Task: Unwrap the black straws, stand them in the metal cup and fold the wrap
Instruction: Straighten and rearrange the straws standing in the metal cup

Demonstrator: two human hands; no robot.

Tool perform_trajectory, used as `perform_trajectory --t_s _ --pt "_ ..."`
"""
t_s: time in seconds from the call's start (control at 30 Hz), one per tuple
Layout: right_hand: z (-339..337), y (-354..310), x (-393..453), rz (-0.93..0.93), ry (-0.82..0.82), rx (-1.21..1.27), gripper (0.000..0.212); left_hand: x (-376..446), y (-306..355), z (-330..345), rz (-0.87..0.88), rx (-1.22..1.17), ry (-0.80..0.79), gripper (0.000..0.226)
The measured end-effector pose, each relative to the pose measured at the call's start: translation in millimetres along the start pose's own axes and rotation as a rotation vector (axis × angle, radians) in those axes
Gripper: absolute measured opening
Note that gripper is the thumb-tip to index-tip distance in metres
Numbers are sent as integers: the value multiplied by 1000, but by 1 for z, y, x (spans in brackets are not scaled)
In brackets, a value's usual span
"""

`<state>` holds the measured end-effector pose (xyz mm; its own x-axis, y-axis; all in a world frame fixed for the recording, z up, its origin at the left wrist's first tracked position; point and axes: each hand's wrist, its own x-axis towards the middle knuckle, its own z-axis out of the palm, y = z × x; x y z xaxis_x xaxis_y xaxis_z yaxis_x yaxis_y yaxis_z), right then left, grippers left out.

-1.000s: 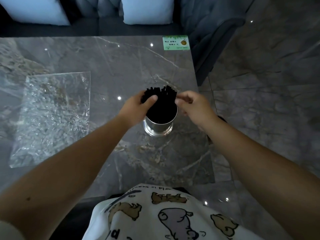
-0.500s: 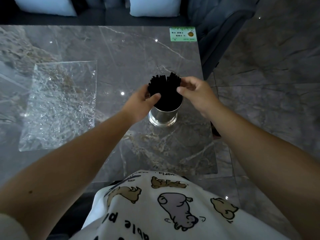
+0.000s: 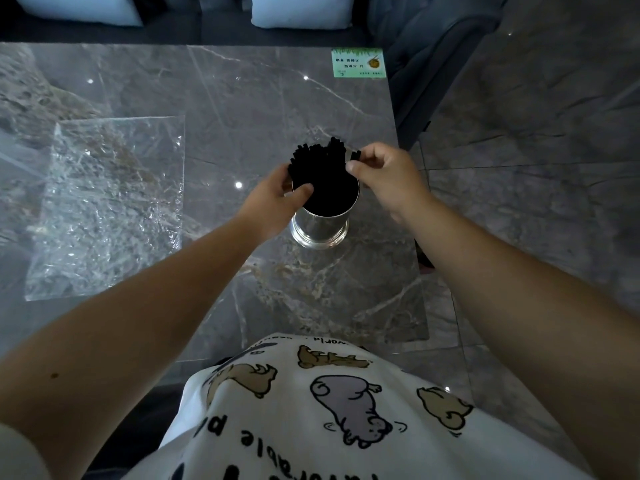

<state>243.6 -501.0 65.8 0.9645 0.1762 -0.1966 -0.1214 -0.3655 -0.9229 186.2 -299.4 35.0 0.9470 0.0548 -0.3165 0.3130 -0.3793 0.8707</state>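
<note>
A bundle of black straws [image 3: 320, 168] stands upright in a shiny metal cup [image 3: 318, 230] on the grey marble table [image 3: 242, 98]. My left hand [image 3: 273, 202] wraps the cup's left rim, thumb pressed against the straws. On the right of the bundle, my right hand [image 3: 388, 174] pinches a few straw tips between thumb and fingers. The clear crinkled plastic wrap [image 3: 107, 206] lies flat and unfolded on the table to the left, apart from both hands.
A green label [image 3: 358, 62] is stuck near the table's far right corner. The table's right edge runs just right of the cup, with tiled floor [image 3: 536, 168] beyond. A dark sofa with pale cushions [image 3: 301, 10] sits behind the table.
My right hand has shifted up and right, now pinching straw tips at the bundle's right side. The left hand stays on the cup. The camera has tilted slightly.
</note>
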Motion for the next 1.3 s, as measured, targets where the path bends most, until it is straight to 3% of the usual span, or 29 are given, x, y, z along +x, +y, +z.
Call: perform_trajectory --t_s 0.2,0.43,0.6,0.77,1.3 --pt "-4 1 -2 18 -12 75 9 -1 1 0 11 12 18 37" --pt "-1 -2 2 -16 -57 -2 35 0 -1 1 12 10 20 39" --pt "6 -9 10 -64 -16 -107 13 1 -2 2 6 -17 17 43" --pt "6 -11 8 -87 7 -114 5 1 -1 1 -5 -20 23 43" --pt "-16 -17 0 -156 21 -57 22 0 4 0 -5 -22 0 42"
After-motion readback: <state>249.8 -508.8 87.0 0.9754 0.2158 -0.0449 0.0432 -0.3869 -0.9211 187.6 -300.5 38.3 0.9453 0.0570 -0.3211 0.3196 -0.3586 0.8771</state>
